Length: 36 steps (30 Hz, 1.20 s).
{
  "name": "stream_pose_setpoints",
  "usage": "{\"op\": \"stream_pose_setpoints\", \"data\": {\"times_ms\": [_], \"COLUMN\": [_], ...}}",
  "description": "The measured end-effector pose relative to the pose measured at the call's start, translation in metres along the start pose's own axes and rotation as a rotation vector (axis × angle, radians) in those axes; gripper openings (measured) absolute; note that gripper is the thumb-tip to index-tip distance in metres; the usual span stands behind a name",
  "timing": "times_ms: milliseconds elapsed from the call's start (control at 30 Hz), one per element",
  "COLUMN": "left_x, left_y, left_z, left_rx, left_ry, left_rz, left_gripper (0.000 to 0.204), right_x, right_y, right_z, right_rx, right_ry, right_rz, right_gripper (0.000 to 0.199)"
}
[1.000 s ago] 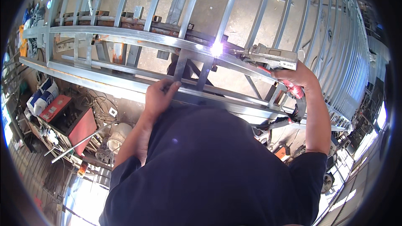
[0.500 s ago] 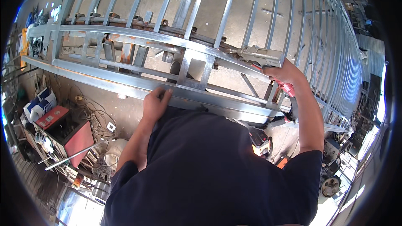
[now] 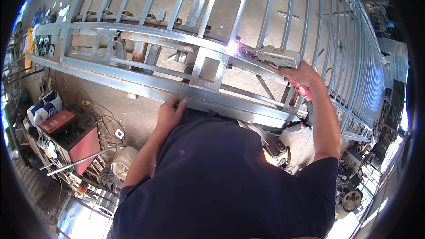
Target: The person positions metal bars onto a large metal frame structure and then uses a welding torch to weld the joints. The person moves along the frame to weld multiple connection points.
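Note:
My right hand [image 3: 302,71] is closed around the red-wrapped grip of a grey, boxy welding gun [image 3: 278,56]. Its nozzle points left at the inner rail [image 3: 168,36] of a shiny metal frame. A bright white-violet welding spark [image 3: 233,47] glows where an upright bar meets that rail. My left hand [image 3: 171,111] has its fingers curled over the near edge of the wide metal beam [image 3: 133,85] closest to me. Between rail and beam stands a short square metal piece [image 3: 207,68], just left of and below the spark.
Parallel metal bars [image 3: 268,6] stretch away over the concrete floor. At left stand a red open box [image 3: 82,148], tangled cable [image 3: 99,121] and a white bucket [image 3: 126,159]. An orange-and-black machine [image 3: 276,152] sits by my right side; a pulley wheel [image 3: 352,200] lies at lower right.
A bright spark has appeared at the welding gun's tip. The view has shifted slightly; both hands keep nearly the same places on the gun and beam.

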<state>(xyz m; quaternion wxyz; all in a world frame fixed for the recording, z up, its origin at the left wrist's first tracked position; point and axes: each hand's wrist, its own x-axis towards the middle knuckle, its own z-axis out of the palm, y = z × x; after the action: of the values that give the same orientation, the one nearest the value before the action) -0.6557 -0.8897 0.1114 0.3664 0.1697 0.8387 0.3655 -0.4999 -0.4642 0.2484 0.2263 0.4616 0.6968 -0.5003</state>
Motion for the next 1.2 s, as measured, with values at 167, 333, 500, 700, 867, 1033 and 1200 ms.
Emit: {"op": "stream_pose_setpoints", "data": {"times_ms": [167, 333, 500, 700, 867, 1033, 1200], "left_x": [-0.004, -0.011, -0.008, 0.075, 0.161, 0.201, 0.213], "left_y": [0.014, 0.003, 0.005, -0.006, -0.052, -0.066, -0.08], "left_z": [-0.009, -0.011, -0.024, -0.111, -0.206, -0.263, -0.281], "left_rx": [0.081, 0.062, 0.052, 0.136, 0.38, 0.609, 0.666], "left_ry": [-0.066, -0.045, 0.026, 0.498, 0.627, 0.535, 0.373], "left_rz": [-0.07, -0.069, 0.014, 0.179, -0.038, -0.238, -0.275], "left_gripper": [0.037, 0.036, 0.036, 0.042, 0.086, 0.117, 0.125], "right_x": [-0.005, -0.026, -0.057, -0.086, -0.12, -0.132, -0.098], "right_y": [-0.005, -0.002, -0.003, -0.02, -0.073, -0.171, -0.273], "right_z": [0.005, 0.014, 0.042, 0.091, 0.114, 0.139, 0.194], "right_rx": [-0.064, -0.047, 0.19, 0.25, 0.166, -0.111, -0.15], "right_ry": [0.037, 0.166, 0.091, 0.001, 0.055, 0.129, -0.013], "right_rz": [0.02, 0.034, -0.087, -0.281, -0.364, -0.444, -0.548], "right_gripper": [0.067, 0.063, 0.053, 0.042, 0.04, 0.071, 0.07]}}
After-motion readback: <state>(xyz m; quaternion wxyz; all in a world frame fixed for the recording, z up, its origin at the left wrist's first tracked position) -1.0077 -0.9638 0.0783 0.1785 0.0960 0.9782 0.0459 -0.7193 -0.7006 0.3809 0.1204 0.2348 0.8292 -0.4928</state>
